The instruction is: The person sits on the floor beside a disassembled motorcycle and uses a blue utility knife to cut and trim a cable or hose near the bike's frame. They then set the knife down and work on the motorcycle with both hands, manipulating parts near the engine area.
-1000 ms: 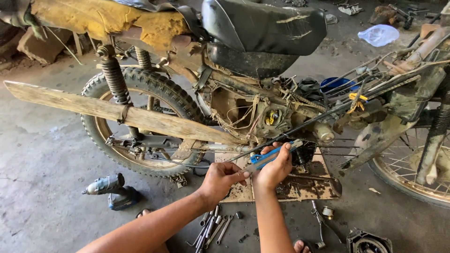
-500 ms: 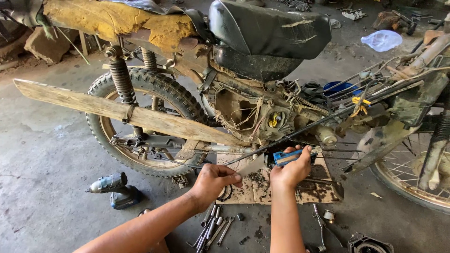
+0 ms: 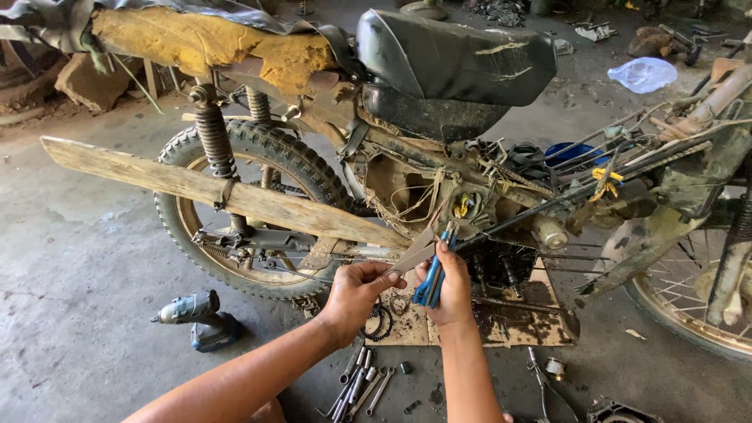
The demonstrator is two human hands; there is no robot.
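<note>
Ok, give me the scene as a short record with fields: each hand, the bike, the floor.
left hand: pinching a flat grey strip
right hand: gripping blue-handled pliers
bike: stripped motorcycle, black seat, wooden plank across the rear wheel
floor: cordless drill, loose wrenches, cardboard under the engine

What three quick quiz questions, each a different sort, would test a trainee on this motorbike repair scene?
1. True or false: the right hand holds blue-handled pliers.
2. Multiple choice: what lies on the floor left of the arms? A) a hammer B) a cordless power tool C) a helmet
3. Short answer: what does the left hand pinch between its fingertips?

Key
1. True; its grip is closed round the handles.
2. B; it lies below the rear wheel.
3. A thin flat grey strip, angled up towards the engine.
</note>
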